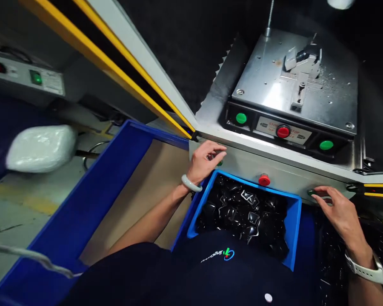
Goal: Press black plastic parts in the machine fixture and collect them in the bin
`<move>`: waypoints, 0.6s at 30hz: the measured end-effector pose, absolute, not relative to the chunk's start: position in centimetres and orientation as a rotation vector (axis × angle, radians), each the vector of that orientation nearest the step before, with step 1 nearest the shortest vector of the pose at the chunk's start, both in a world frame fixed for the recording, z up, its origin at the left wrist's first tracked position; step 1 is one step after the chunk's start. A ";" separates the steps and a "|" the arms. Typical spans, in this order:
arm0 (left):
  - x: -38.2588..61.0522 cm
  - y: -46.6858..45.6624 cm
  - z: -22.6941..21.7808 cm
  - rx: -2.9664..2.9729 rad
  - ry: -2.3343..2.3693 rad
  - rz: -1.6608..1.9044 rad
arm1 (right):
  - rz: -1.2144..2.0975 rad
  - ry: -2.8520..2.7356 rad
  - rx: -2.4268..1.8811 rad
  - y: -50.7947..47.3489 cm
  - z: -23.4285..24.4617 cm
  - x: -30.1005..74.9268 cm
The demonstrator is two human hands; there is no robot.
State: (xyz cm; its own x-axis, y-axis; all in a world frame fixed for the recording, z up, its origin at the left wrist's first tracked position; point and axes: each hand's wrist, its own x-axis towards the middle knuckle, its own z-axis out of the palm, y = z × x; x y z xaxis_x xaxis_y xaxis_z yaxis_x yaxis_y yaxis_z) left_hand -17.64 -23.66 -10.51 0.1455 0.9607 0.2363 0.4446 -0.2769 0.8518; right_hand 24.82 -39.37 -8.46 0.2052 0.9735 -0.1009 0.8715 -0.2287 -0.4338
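My left hand (201, 161) is at the left of the machine's grey front panel (239, 163), fingers curled but apart, next to a green button (220, 163) partly hidden behind the thumb. At the panel's right end, my right hand (341, 212) has its thumb and forefinger apart around another green button (311, 192); whether it is pressed I cannot tell. Neither hand holds anything. Between them sits a red button (264, 179). Above, on a metal plate (258, 80), a fixture (306, 68) carries a small black part (311, 52).
A blue bin (296, 229) full of glossy black parts stands in front of me. Left of it is a larger blue container (115, 187) with a brown bottom. Yellow-edged posts (130, 59) flank the machine opening. A wrapped stool seat (43, 148) stands at far left.
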 end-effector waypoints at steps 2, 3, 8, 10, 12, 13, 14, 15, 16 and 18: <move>-19.8 -23.9 -12.3 1.885 1.299 0.902 | 0.557 -1.696 -2.193 -39.2 -9.0 25.4; -20.6 -23.5 -12.7 1.919 1.262 0.823 | 0.549 -1.682 -2.203 -39.2 -9.1 25.6; -21.3 -22.5 -12.3 2.061 1.301 0.591 | 0.397 -1.681 -2.266 -39.2 -9.4 25.7; -20.8 -23.1 -12.6 2.098 1.382 0.622 | 0.289 -1.710 -2.347 -39.5 -9.7 25.1; -20.6 -24.1 -13.5 2.048 1.456 0.774 | 0.108 -1.736 -2.413 -40.1 -10.1 23.9; -20.8 -24.6 -14.2 1.981 1.507 0.879 | 0.022 -1.753 -2.403 -40.4 -10.3 22.9; -21.2 -25.0 -14.9 1.889 1.577 0.983 | -0.030 -1.778 -2.354 -40.8 -10.6 21.8; -21.9 -25.5 -15.7 1.775 1.672 1.065 | -0.021 -1.816 -2.275 -41.2 -11.0 20.4; -22.8 -25.9 -16.5 1.642 1.795 1.090 | 0.048 -1.867 -2.186 -41.5 -11.5 18.9; -25.1 -26.7 -18.0 1.374 2.055 0.973 | 0.270 -1.979 -2.012 -42.0 -12.8 15.6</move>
